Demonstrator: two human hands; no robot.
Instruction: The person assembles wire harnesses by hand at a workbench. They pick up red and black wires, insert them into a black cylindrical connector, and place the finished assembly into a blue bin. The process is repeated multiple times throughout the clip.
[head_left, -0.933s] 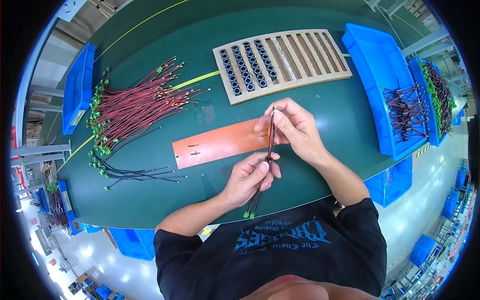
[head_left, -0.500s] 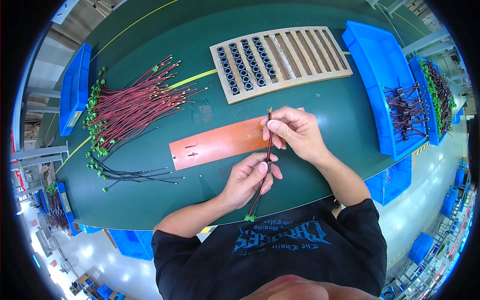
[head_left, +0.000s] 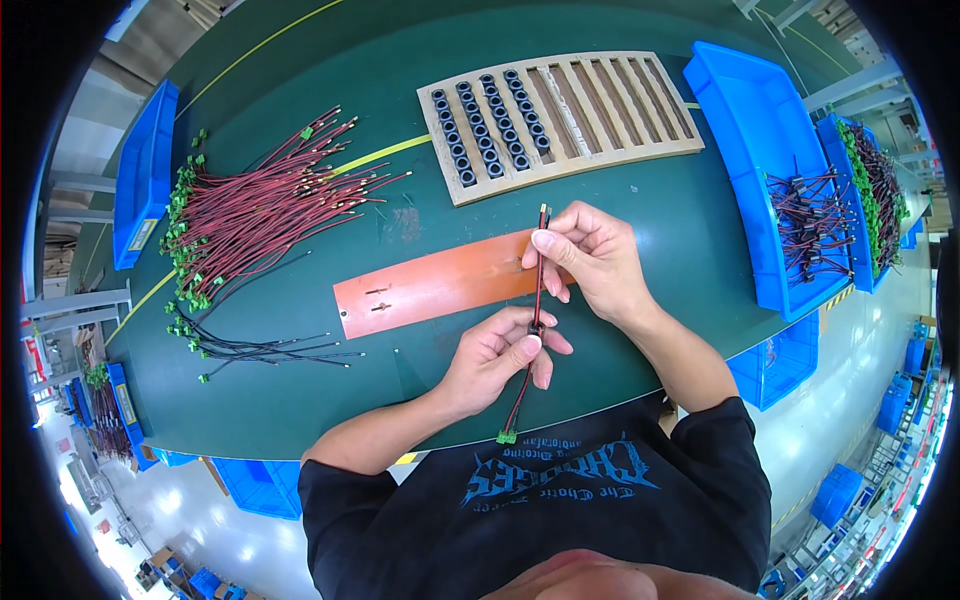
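Observation:
Upright in front of me hangs a red and black wire pair (head_left: 539, 285) with a green connector (head_left: 507, 437) at its lower end and bare tips on top. My right hand (head_left: 585, 255) is closed, pinching the wires just under the tips. Lower down, my left hand (head_left: 505, 350) closes thumb and fingers on a small black ring (head_left: 536, 329) around the wires. Behind both hands lies an orange board (head_left: 430, 285) with slots at its left. Further back a wooden rack (head_left: 600, 150) holds several rows of black rings (head_left: 490, 125), with other grooves bare.
A pile of red and black wires (head_left: 265, 205) with green connectors spreads at the left, loose black wires (head_left: 270, 348) nearer me. Blue bins stand at the far left (head_left: 145, 180) and right (head_left: 735, 100); the right one contains wired black rings (head_left: 812, 225).
The wire tips now show spread apart above my right hand. The green connector has swung slightly right, and both hands keep their hold with little movement.

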